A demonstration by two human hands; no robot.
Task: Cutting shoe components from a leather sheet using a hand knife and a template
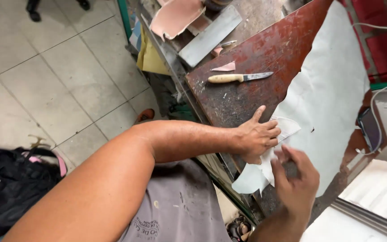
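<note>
My left hand lies flat, fingers spread, pressing a small white cut piece of thin sheet material onto the worn red-brown worktop. My right hand is blurred at the near edge of the bench, its fingers curled on the lower part of the white pieces that hang over the edge. A large pale sheet covers the right part of the worktop. A knife with a light wooden handle rests on the bare top, beyond my left hand.
A pink offcut lies by the knife. Farther back are a grey metal bar and a pink sheet piece. A black bag sits on the tiled floor to the left. A dark phone-like object is at the right.
</note>
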